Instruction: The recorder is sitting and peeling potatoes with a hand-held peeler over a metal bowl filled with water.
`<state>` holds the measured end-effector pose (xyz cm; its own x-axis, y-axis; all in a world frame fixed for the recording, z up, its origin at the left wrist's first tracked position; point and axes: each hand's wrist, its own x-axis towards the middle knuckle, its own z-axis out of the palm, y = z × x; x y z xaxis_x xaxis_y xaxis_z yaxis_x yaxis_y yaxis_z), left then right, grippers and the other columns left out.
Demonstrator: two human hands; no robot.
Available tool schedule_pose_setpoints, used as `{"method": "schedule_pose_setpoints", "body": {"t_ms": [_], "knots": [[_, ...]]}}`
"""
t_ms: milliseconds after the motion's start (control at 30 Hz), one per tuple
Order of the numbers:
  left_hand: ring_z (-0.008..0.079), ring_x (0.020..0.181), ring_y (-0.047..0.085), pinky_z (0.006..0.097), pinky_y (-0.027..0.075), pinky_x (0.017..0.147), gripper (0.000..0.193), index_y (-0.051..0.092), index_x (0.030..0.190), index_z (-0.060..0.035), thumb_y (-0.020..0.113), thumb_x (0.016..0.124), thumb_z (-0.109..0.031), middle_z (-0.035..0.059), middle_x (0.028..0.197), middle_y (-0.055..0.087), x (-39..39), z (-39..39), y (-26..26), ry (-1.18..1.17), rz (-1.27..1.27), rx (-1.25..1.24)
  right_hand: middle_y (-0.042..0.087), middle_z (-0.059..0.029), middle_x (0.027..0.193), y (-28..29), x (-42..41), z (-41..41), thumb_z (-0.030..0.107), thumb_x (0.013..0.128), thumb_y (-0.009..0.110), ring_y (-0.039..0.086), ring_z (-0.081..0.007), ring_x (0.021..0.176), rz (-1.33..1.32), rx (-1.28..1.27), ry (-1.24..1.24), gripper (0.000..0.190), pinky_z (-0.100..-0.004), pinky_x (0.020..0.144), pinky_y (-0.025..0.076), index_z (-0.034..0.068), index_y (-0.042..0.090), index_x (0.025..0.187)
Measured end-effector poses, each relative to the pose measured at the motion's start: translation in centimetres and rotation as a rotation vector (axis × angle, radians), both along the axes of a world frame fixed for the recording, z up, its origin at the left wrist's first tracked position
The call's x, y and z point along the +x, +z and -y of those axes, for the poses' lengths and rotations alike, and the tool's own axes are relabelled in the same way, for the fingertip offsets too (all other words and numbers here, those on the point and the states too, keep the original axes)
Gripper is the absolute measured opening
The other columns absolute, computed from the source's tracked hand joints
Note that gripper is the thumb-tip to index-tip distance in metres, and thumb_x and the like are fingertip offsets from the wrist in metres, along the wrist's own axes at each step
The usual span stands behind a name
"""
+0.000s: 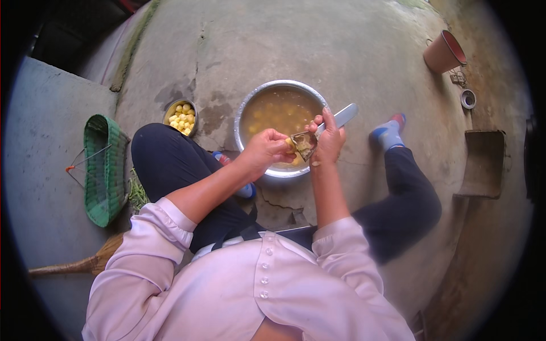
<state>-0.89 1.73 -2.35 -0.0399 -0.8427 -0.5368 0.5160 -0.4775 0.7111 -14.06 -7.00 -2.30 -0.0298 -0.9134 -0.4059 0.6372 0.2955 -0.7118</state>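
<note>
My left hand (271,151) pinches a small yellowish potato (291,145), which looks partly peeled. In my right hand (329,138) is a metal peeler (347,114), its flat handle pointing away to the upper right. The peeler's wide head, with wet peelings stuck in it, touches or nearly touches the potato. Both hands are over the near right part of a large metal basin (241,100). Murky brown water fills the basin, with several yellow potatoes showing under the surface. A bit of peel clings to my right wrist. Left of the basin, a small metal bowl (194,104) holds several peeled potatoes.
A green woven basket (102,170) lies at the left, beside some green stalks (137,194) and a straw broom (96,261). On the right are a reddish bucket (441,53), a small round metal object (468,99) and a dustpan-like metal scoop (482,164). My knees flank the basin on a cracked concrete floor.
</note>
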Motion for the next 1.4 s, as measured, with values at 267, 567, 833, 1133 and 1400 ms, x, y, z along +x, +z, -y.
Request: {"method": "schedule_pose_setpoints", "body": {"t_ms": [267,567,833,1133,1400], "knots": [[0.0195,0.086,0.065,0.0296,0.054,0.076,0.025,0.049,0.107,0.0034,0.062,0.087,-0.005,0.0131,0.100,0.062,-0.1,0.1,0.3,-0.022,0.077,0.025,0.055,-0.0038,0.066,-3.8,-1.6,1.4,0.013,0.089,0.062,0.053,-0.0130,0.047,0.084,0.212,-0.084,0.016,-0.0285,0.043,0.046,0.005,0.049,0.085],[0.0163,0.086,0.062,0.0287,0.052,0.076,0.025,0.053,0.107,0.0021,0.063,0.085,-0.006,0.0104,0.099,0.061,-0.3,-0.2,0.8,-0.144,0.107,-0.001,0.054,-0.0051,0.064,-4.7,-1.9,1.8,0.011,0.089,0.063,0.052,-0.0147,0.046,-0.151,-0.130,-0.047,0.016,-0.0271,0.043,0.046,0.003,0.050,0.085],[0.0166,0.086,0.062,0.0291,0.053,0.078,0.030,0.051,0.111,0.0026,0.063,0.085,-0.007,0.0123,0.101,0.061,-0.2,-0.1,0.1,-0.105,0.069,0.010,0.056,-0.0016,0.065,-1.9,-1.1,1.0,0.020,0.091,0.062,0.054,-0.0106,0.049,0.109,0.149,0.058,0.018,-0.0255,0.044,0.046,0.008,0.052,0.081],[0.0204,0.095,0.063,0.0321,0.054,0.086,0.033,0.048,0.116,-0.0006,0.059,0.085,-0.003,0.0193,0.117,0.060,0.4,0.1,1.8,-0.137,-0.152,-0.078,0.054,-0.0020,0.066,-6.3,-2.5,1.8,0.016,0.092,0.059,0.053,-0.0122,0.051,0.131,0.207,-0.055,0.016,-0.0280,0.047,0.047,0.007,0.051,0.081],[0.0200,0.105,0.061,0.0335,0.053,0.092,0.034,0.050,0.117,-0.0039,0.061,0.086,-0.001,0.0139,0.116,0.058,0.0,0.1,1.4,-0.060,-0.117,-0.100,0.055,-0.0011,0.066,-2.0,-1.4,1.1,0.021,0.093,0.056,0.053,-0.0124,0.051,0.198,0.162,-0.013,0.016,-0.0274,0.045,0.045,0.010,0.049,0.083]]}}
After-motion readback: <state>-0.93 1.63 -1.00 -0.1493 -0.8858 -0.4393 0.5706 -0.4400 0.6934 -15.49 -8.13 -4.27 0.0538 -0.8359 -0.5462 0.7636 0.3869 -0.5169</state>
